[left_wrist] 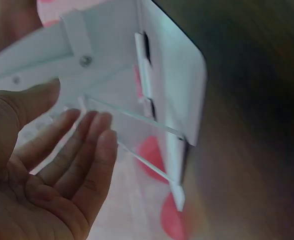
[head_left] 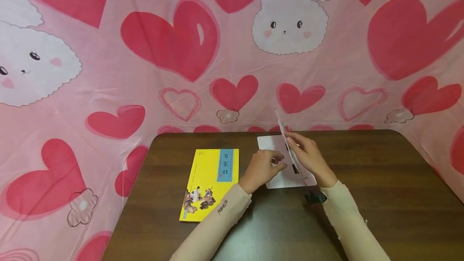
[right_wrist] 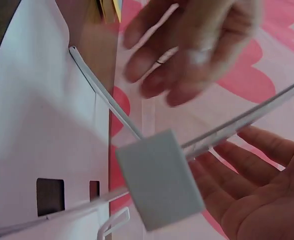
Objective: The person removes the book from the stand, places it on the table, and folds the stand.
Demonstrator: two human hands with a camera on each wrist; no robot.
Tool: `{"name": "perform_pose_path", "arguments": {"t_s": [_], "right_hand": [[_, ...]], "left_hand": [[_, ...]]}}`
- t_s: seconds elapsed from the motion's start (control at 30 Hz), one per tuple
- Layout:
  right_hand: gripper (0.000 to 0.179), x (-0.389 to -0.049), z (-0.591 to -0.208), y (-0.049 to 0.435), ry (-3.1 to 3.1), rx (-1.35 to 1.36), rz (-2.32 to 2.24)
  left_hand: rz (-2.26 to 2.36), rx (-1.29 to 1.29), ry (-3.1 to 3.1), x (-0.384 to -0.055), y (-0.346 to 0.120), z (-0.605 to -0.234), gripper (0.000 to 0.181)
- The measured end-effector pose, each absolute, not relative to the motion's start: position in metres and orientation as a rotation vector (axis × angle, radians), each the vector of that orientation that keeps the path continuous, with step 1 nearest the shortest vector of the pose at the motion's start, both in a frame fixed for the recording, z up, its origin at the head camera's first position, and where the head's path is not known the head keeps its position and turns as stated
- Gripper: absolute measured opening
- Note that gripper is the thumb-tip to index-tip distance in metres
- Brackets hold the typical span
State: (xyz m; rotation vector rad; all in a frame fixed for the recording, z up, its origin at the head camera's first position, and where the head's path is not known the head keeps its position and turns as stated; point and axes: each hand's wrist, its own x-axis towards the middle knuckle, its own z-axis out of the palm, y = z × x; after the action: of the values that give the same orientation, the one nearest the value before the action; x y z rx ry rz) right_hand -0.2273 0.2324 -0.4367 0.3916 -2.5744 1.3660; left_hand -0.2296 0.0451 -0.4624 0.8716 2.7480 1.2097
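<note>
The right hand (head_left: 308, 154) pinches the white stand (head_left: 288, 177); the left hand (head_left: 262, 167) hovers, fingers parted, at its nine o'clock.

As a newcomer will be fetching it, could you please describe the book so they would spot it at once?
Find the dark brown table before the pink heart-patterned cloth. On it, the book lies flat, left of the white stand. Unlike the stand, it is bright yellow, with a blue panel at its upper right.

Smooth metal stand (head_left: 284, 180), glossy wood-grain tabletop (head_left: 391, 196)
</note>
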Motion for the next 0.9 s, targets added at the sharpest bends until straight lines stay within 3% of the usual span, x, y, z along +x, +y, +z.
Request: {"name": "perform_pose_path", "arguments": {"t_s": [0.2,0.9], "right_hand": [[0.036,-0.213,-0.440,0.236,-2.577,0.423,1.322],[0.036,-0.177,-0.446,0.245,-2.519,0.549,1.161]], "left_hand": [[1.131,0.744,2.826,-0.237,0.046,-0.473,0.024],[0.953,0.738,2.892,-0.246,0.050,-0.484,0.016]]}}
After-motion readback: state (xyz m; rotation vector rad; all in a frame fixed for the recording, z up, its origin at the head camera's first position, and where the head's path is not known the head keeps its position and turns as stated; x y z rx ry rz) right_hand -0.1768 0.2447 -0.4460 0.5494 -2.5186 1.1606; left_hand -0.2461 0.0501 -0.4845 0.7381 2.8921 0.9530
